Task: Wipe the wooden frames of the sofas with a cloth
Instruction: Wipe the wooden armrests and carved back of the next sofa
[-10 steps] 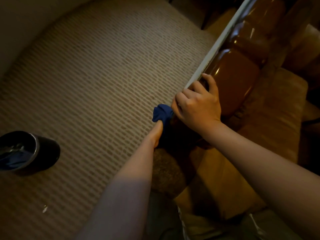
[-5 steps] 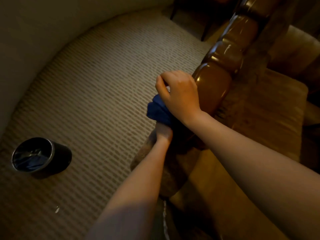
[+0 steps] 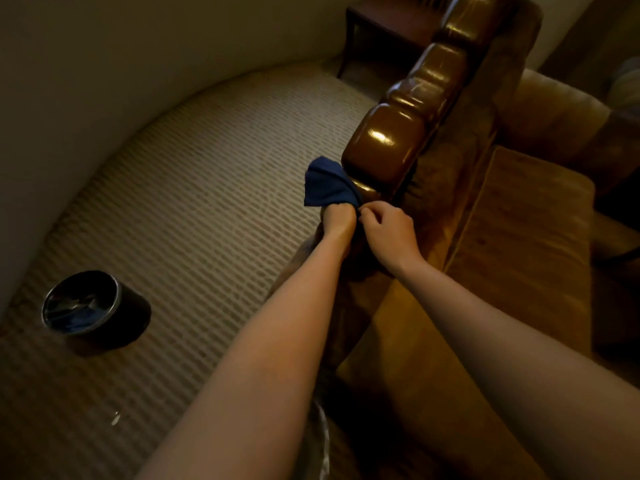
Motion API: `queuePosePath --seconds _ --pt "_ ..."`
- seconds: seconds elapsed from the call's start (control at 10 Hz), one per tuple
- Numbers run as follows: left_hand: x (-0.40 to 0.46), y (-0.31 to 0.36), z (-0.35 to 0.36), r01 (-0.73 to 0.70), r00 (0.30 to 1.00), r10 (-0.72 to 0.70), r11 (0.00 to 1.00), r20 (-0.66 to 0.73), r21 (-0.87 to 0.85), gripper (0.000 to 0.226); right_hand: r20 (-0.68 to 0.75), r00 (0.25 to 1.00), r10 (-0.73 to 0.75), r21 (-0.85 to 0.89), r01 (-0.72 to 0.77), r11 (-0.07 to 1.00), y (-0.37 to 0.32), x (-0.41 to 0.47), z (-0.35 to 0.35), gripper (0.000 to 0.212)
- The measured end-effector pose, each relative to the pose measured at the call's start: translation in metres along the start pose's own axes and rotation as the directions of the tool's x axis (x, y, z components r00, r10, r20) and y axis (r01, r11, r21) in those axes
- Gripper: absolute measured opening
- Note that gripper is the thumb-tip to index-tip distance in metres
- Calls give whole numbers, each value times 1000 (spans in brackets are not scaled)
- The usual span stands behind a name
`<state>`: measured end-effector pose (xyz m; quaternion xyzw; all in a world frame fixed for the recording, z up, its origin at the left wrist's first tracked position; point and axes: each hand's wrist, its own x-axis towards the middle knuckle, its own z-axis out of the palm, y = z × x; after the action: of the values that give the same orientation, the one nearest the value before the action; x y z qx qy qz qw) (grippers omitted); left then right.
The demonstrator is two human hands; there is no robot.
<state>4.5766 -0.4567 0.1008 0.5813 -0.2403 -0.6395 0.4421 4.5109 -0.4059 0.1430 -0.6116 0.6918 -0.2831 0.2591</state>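
The sofa's glossy brown wooden frame [image 3: 388, 143] runs along the armrest top from the middle up to the far right. A dark blue cloth [image 3: 327, 183] fans out against the near end of that frame. My left hand [image 3: 339, 218] grips the cloth from below. Close beside it on the right, my right hand [image 3: 389, 232] has its fingers curled and pinches the cloth's lower right edge. Both hands sit just below the frame's rounded end.
The tan sofa seat cushion [image 3: 519, 254] lies to the right. A black round bin [image 3: 93, 308] stands on the striped carpet [image 3: 207, 202] at the left. A dark wooden side table [image 3: 381, 29] stands at the far end, next to the wall.
My right hand has come down off the top of the wooden frame to the cloth's lower edge. The cloth now spreads wider against the frame's end.
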Motion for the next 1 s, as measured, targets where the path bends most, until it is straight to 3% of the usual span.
queuePosePath --seconds 0.2,0.3,0.4,0.5,0.6,0.7,0.8,0.9,1.0 --pt "54 16 13 -13 977 -19 989 -214 -145 27 -290 945 149 337 -45 940 -15 47 20 22" --pt "88 1 -4 100 980 -98 995 -172 -1 42 -341 915 214 444 -43 895 -23 72 37 22" --pt "114 -27 -25 171 985 -158 962 -73 211 39 -278 927 250 509 -79 857 -16 80 63 28" --pt "139 -63 -45 129 989 -147 900 11 416 36 -307 902 303 515 -111 850 10 71 91 35" --pt "153 -98 -60 141 986 -163 916 29 376 24 -329 862 386 510 -182 841 40 54 114 37" --pt "162 -122 -70 215 972 -233 892 -2 399 18 -280 867 412 481 -244 842 64 41 129 37" --pt "171 -129 -71 213 969 -239 937 65 277 30 -235 857 458 447 -323 834 71 37 135 35" --pt "151 -88 -67 291 941 -309 947 141 136 45 -213 850 481 433 -359 827 53 42 133 33" --pt "134 -50 -61 311 921 -339 937 191 158 51 -257 822 508 455 -361 814 24 54 126 32"
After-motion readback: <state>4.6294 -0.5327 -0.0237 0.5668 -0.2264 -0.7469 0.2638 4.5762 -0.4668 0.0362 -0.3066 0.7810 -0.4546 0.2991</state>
